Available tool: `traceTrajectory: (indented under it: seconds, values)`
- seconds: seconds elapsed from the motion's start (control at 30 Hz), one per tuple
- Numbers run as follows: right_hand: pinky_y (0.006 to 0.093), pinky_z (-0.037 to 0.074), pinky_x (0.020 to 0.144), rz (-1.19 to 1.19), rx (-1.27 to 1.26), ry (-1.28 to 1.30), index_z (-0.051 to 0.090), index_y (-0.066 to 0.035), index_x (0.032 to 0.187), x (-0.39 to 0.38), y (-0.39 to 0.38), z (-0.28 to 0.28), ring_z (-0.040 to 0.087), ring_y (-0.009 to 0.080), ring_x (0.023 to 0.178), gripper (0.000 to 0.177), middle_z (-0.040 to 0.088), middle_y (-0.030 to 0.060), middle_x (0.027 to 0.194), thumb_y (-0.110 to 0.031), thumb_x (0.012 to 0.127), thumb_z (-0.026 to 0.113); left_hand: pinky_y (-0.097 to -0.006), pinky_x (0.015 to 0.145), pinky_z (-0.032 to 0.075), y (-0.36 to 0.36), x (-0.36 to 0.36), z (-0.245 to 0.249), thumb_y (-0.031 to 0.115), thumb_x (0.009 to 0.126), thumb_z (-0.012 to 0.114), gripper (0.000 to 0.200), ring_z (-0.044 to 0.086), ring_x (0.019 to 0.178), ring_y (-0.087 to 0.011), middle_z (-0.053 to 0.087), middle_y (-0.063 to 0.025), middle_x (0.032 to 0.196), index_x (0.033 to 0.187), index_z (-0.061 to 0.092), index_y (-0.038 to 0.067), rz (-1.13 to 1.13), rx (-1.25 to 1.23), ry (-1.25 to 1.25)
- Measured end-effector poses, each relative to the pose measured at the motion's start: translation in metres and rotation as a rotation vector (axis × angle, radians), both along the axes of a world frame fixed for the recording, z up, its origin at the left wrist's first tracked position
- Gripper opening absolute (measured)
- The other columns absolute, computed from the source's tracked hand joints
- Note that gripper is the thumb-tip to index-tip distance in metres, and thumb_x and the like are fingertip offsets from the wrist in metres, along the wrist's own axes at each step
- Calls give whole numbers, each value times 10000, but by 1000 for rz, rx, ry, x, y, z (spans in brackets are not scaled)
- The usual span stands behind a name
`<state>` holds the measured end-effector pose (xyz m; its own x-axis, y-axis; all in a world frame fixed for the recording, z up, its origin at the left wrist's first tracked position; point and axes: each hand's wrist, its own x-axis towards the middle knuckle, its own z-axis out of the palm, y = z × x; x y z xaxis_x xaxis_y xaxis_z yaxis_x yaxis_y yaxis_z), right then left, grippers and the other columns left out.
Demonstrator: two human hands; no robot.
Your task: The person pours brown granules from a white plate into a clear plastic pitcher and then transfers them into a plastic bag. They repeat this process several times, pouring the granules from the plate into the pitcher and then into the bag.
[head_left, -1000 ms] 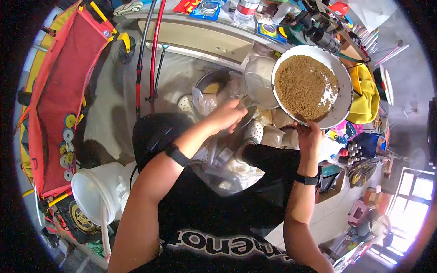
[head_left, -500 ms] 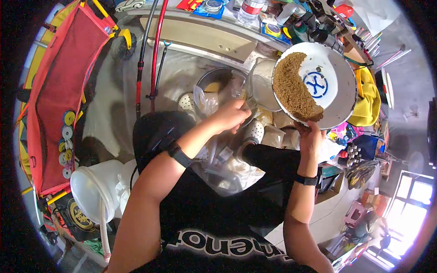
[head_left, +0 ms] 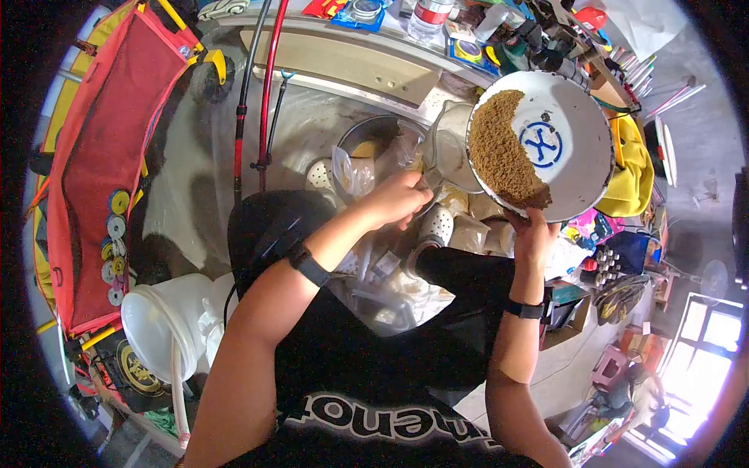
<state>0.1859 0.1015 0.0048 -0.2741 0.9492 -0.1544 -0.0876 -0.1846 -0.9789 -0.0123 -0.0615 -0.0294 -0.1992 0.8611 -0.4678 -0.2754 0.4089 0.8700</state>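
Above the floor, the right grip is clasping the near rim of the white enamel basin, where brown granular material is lying toward the left side. The left grip is clenching the clear plastic container, which is sitting beside the basin, near the dark round pot.

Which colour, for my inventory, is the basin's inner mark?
The mark is blue, clearest in the head view.

Strong glare at window (perhaps overexposed).
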Motion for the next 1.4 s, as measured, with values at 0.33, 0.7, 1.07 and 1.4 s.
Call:
traceTrajectory:
  seconds: [0.33, 0.7, 1.07, 1.4]
  values:
    - [433, 591, 677, 4, 65, -21, 399, -14, 1205, 0, 1, -5, 597, 311, 950, 429, 520, 145, 1132, 42, 786, 470, -260, 355, 383, 1, -1, -6, 229, 898, 548, 213, 442, 403, -86, 476, -6, 636, 812, 489, 43, 9, 25, -2]
    - [411, 592, 690, -19, 124, -97, 417, -33, 1222, -3, -4, -3, 574, 282, 1007, 411, 513, 138, 1167, 0, 818, 491, -256, 360, 390, 1, 0, -9, 229, 895, 554, 204, 454, 433, -81, 480, 1, 645, 820, 502, 47, 6, 7, 6]
    - [397, 594, 692, -11, 291, -152, 417, -30, 1227, 8, 13, -28, 568, 264, 1022, 378, 510, 131, 1176, -29, 861, 511, -258, 365, 393, 0, 0, -8, 228, 899, 540, 202, 452, 425, -83, 475, 4, 640, 817, 509, 45, -4, 23, -18]
    - [395, 601, 663, -31, 277, -122, 423, -18, 1218, 6, 11, -28, 598, 279, 967, 398, 534, 146, 1142, -3, 834, 527, -254, 359, 388, 1, 0, -8, 226, 899, 537, 194, 444, 416, -81, 467, 6, 637, 828, 513, 47, -8, 26, -19]
